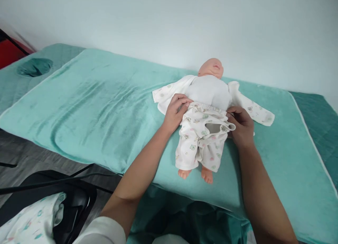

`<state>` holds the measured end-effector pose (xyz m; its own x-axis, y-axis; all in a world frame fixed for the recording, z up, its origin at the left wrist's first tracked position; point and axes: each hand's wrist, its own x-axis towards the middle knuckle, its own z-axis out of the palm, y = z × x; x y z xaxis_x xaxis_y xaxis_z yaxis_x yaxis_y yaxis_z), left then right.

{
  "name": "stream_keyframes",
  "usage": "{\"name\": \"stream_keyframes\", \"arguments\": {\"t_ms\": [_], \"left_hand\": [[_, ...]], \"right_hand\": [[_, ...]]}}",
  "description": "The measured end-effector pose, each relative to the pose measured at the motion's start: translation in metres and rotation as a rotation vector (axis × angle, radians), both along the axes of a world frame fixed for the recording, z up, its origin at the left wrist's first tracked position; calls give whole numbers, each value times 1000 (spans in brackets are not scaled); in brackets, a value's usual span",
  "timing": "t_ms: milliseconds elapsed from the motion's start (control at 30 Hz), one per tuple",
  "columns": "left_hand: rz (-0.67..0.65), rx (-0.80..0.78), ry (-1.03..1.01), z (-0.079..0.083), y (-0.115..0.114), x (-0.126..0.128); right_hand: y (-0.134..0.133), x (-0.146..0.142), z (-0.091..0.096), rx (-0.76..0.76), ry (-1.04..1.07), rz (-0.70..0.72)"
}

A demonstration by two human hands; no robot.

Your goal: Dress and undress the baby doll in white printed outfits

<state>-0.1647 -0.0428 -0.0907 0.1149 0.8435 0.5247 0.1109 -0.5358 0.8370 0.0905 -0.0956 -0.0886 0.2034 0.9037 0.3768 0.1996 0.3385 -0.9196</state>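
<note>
Doll trousers (200, 138) between left hand (175, 111), right hand (241, 127).

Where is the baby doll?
In the head view, the baby doll lies right of centre on the teal blanket, between the left hand and right hand.

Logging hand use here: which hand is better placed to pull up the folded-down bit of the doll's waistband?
Probably right. The right hand pinches the folded waistband; the left hand sits at the other hip of the doll.
</note>
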Motion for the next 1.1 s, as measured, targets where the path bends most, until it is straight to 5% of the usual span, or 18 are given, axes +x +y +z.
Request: {"name": "stream_keyframes", "arguments": {"t_ms": [233, 533, 800, 933, 1100], "left_hand": [[-133, -1, 65, -1, 5, -3], [-169, 10, 42, 4, 4, -3], [-19, 15, 170, 2, -3, 1], [-48, -28, 126, 1, -4, 5], [-8, -154, 48, 10, 15, 10]], "right_hand": [[1, 10, 2, -85, -82, 225], [4, 13, 5, 141, -415, 165], [1, 5, 10, 104, -364, 121], [3, 1, 12, 101, -339, 146], [13, -3, 27, -58, -381, -102]]}}
